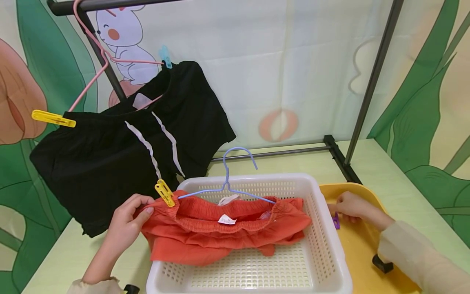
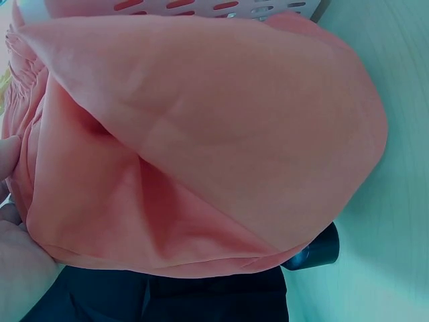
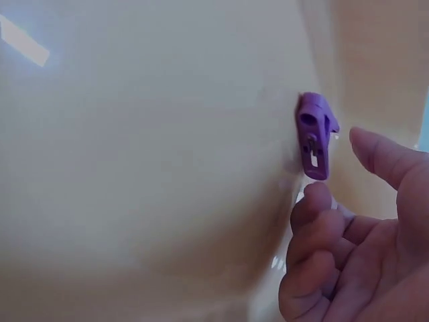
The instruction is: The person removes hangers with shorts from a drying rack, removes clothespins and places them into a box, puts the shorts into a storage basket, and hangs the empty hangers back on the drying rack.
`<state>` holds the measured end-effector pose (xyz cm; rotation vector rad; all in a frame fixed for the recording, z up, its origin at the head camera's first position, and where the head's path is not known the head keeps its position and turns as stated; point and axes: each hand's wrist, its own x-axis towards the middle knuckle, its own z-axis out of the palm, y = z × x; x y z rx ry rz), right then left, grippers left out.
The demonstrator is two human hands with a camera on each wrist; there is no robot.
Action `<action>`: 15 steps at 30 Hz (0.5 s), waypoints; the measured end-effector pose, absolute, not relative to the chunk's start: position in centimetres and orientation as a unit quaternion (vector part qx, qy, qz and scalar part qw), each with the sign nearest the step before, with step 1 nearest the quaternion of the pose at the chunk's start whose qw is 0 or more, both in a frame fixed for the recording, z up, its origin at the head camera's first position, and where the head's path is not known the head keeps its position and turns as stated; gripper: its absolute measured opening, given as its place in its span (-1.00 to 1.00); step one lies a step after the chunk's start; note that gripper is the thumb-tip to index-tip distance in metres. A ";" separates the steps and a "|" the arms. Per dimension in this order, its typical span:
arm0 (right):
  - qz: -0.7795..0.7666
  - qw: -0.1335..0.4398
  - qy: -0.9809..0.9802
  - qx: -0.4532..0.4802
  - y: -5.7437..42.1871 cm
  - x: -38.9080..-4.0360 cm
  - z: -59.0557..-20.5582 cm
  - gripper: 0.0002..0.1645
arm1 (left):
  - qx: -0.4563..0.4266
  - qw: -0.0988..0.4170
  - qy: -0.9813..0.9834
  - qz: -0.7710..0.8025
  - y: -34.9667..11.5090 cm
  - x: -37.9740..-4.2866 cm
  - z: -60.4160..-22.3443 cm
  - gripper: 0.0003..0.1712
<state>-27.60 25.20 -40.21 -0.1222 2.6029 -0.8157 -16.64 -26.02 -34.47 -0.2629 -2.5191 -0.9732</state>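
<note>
Orange shorts (image 1: 191, 247) with an elastic waistband lie over a white basket (image 1: 332, 249), a blue hanger (image 1: 227, 181) set inside the waistband. A yellow clothespin (image 1: 165, 193) clips the waistband's left side to it. My left hand (image 1: 125, 218) pinches the shorts' left edge between thumb and fingers; in the left wrist view the orange cloth (image 2: 221, 121) covers most of the scene. Inside a yellow tray (image 1: 361, 241), my right hand (image 1: 352, 206) is by a purple clothespin (image 3: 314, 144). Its thumb and bent fingers stand apart around the pin's near end, not closed on it.
Black shorts (image 1: 110, 163) hang at left from a pink hanger (image 1: 89, 83), clipped with a yellow clothespin (image 1: 54, 118) and a blue clothespin (image 1: 165, 56). A black rack's post (image 1: 374, 81) rises at the back right. The basket stands against the tray.
</note>
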 end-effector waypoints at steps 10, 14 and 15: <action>-0.331 0.226 0.916 -0.022 25.9 -27.5 -39.1 -0.63 | -0.100 0.218 -0.905 -0.351 -25.9 -16.6 -34.4 -0.87; -0.342 0.228 0.911 -0.021 26.0 -27.4 -38.6 -0.63 | -0.103 0.222 -0.904 -0.351 -25.9 -16.6 -34.3 -0.87; -0.344 0.228 0.911 -0.022 26.0 -27.4 -38.5 -0.63 | -0.104 0.222 -0.904 -0.351 -25.9 -16.6 -34.3 -0.87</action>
